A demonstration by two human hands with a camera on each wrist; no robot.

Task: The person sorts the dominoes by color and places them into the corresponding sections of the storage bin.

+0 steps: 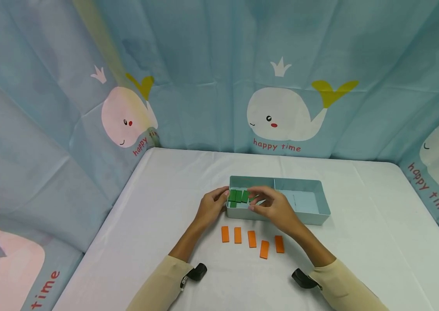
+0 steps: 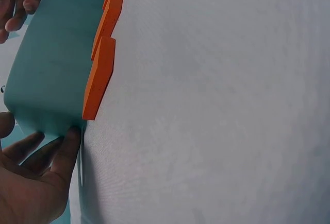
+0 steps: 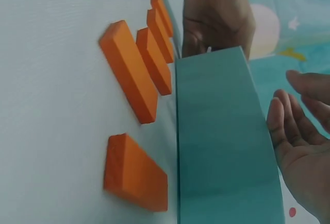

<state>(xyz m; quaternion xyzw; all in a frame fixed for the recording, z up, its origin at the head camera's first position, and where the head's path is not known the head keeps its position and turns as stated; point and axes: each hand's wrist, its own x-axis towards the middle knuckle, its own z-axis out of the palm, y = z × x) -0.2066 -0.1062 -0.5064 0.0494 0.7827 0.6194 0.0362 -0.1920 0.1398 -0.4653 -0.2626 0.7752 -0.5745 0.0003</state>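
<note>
A long grey-green box (image 1: 304, 218) with two compartments stands on the table. Several green tiles (image 1: 238, 196) lie in its left compartment. My left hand (image 1: 210, 208) holds the box's left end, the fingers against the end wall (image 2: 51, 126) and the thumb by the rim. Over the left compartment, beside the tiles, is my right hand (image 1: 271, 207). Its fingers are loosely bent and the thumb stands apart from them in the right wrist view, where the hand (image 3: 304, 152) shows nothing between them. Part of a green tile peeps out by its fingertips in the head view.
In front of the box lie several orange tiles (image 1: 252, 239) in a loose row on the white tablecloth (image 1: 180, 181). The right compartment (image 1: 301, 201) shows a pale bare floor. Blue curtains (image 1: 200, 112) with whale prints hang behind and at the sides.
</note>
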